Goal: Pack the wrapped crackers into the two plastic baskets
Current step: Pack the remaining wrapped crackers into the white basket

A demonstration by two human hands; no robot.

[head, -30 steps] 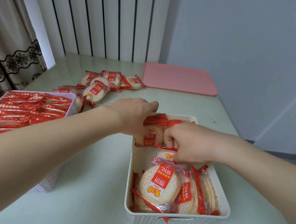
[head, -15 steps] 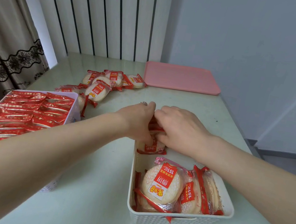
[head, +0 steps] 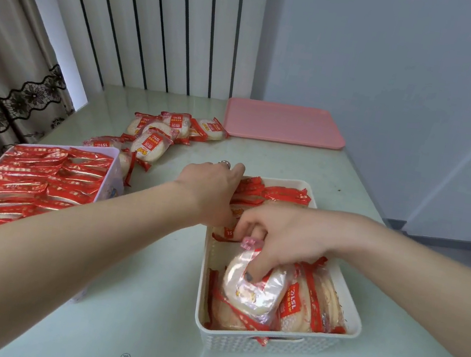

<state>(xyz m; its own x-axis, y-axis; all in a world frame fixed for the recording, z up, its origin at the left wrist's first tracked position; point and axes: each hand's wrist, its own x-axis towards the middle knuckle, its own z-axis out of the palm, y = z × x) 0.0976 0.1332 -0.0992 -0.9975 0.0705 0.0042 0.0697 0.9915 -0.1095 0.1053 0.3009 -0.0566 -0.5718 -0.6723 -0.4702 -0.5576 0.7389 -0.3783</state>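
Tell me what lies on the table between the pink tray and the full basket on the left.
Head view: a loose pile of wrapped crackers between pink tray and full basket.

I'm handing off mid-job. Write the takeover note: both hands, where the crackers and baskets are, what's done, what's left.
Left hand: steadying the upright row of packs at the far end of the white woven plastic basket; its fingers are hidden.
Right hand: pinching a clear-wrapped round cracker inside that basket.
Done: the lilac plastic basket on the left looks full; the white one is partly filled.
Left: loose red-wrapped crackers on the pale green table near the pink tray.
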